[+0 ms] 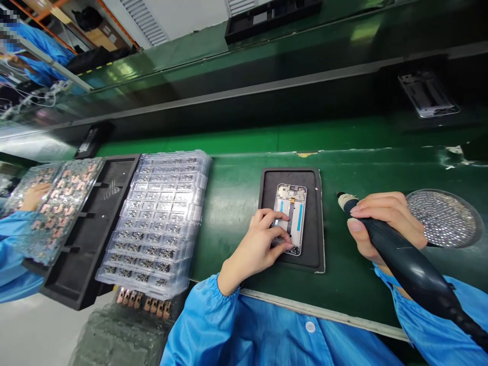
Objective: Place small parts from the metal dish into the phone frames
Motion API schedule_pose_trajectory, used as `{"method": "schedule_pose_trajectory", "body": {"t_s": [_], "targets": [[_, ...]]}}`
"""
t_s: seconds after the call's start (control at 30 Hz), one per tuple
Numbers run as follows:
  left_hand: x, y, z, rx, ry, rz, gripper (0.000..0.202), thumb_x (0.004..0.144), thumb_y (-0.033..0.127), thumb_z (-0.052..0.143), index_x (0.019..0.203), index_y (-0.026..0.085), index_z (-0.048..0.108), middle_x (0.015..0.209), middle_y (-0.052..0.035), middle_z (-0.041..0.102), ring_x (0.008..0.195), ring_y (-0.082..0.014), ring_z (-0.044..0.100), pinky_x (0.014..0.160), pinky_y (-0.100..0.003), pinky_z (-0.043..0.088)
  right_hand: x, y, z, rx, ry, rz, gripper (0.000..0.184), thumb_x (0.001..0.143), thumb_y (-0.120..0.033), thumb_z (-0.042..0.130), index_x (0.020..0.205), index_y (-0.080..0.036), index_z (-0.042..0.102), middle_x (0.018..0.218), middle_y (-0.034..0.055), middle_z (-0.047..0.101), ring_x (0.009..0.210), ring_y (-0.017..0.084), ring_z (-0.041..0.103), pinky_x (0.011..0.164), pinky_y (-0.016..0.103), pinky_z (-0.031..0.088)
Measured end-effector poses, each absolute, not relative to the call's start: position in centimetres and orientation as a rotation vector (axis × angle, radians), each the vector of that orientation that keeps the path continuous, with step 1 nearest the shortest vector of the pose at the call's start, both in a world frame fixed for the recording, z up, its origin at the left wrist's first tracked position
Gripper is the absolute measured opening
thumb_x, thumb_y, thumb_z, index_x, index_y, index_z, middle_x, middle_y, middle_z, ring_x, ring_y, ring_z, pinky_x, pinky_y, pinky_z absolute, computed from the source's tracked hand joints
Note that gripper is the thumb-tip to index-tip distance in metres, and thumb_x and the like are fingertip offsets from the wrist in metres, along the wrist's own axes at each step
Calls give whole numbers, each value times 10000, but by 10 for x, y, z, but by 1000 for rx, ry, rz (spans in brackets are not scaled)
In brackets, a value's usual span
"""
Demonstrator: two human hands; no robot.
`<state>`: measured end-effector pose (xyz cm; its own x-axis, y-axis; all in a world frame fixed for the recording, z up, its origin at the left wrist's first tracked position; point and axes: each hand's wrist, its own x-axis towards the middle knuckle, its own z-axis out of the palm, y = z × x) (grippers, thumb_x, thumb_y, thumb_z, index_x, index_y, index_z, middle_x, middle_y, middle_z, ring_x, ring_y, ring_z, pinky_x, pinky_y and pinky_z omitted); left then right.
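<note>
One long green assembly bench (236,229) crosses the frame; stacked clear trays (152,218) sit left of centre; at centre, a phone frame (299,218) lies on a black rubber mat (313,223), long axis running up the picture; the left hand (253,249), nearer it, rests spread fingers on its lower half without clasping it; the right hand (381,223) closes firmly round a black electric screwdriver (396,244), its tip pointing left toward the phone frame, beside a round screw dish (444,218).

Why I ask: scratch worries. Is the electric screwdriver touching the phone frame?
Apart: in the head view, the electric screwdriver in the right hand sits beyond the black mat, clear of the phone frame.
</note>
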<state>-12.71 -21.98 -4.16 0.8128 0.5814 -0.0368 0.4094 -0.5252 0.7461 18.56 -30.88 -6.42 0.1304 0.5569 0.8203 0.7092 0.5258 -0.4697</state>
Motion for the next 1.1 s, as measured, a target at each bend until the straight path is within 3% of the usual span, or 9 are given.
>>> {"method": "schedule_pose_trajectory", "body": {"t_s": [0.33, 0.53, 0.7, 0.9, 1.0, 1.1], "targets": [[-134, -200, -46, 2217, 540, 291, 112, 1082, 274, 1023, 1075, 235, 918, 1580, -141, 763, 1513, -371, 615, 1359, -591, 596, 180, -309, -51, -1160, -1547, -129, 140, 1088, -172, 900, 1100, -255, 787, 960, 27, 796, 825, 291, 759, 727, 498, 639], [-104, -229, -60, 2218, 736, 427, 90, 1131, 266, 970, 1104, 235, 890, 1473, -136, 810, 1471, -370, 653, 1310, -608, 626, 184, -305, -55, -1127, -1533, -190, 129, 1091, -200, 887, 1114, -280, 788, 920, 18, 789, 774, 305, 748, 668, 498, 608], [-93, -229, -53, 2214, 740, 402, 96, 1116, 212, 965, 1060, 230, 890, 1541, -130, 783, 1526, -381, 623, 1325, -617, 618, 186, -302, -56, -1133, -1524, -204, 138, 1080, -203, 890, 1097, -285, 780, 899, 13, 780, 752, 304, 745, 663, 495, 610], [-98, -227, -48, 2259, 648, 384, 132, 1084, 268, 1026, 1158, 247, 919, 1589, -121, 784, 1549, -390, 608, 1356, -631, 570, 184, -302, -52, -1135, -1532, -179, 146, 1105, -211, 889, 1059, -277, 767, 892, 6, 780, 751, 274, 745, 671, 472, 619], [-98, -230, -46, 2244, 661, 389, 82, 1110, 239, 992, 1091, 252, 913, 1555, -103, 811, 1538, -378, 621, 1346, -606, 549, 185, -304, -54, -1144, -1533, -151, 143, 1095, -219, 910, 1077, -278, 781, 918, 10, 793, 779, 280, 757, 693, 474, 639], [-96, -230, -38, 2186, 727, 329, 101, 1134, 215, 965, 1067, 254, 901, 1374, -73, 876, 1409, -352, 680, 1289, -581, 531, 185, -306, -56, -1154, -1511, -130, 149, 1085, -243, 938, 1100, -291, 798, 932, 17, 801, 793, 302, 758, 703, 491, 657]]}}
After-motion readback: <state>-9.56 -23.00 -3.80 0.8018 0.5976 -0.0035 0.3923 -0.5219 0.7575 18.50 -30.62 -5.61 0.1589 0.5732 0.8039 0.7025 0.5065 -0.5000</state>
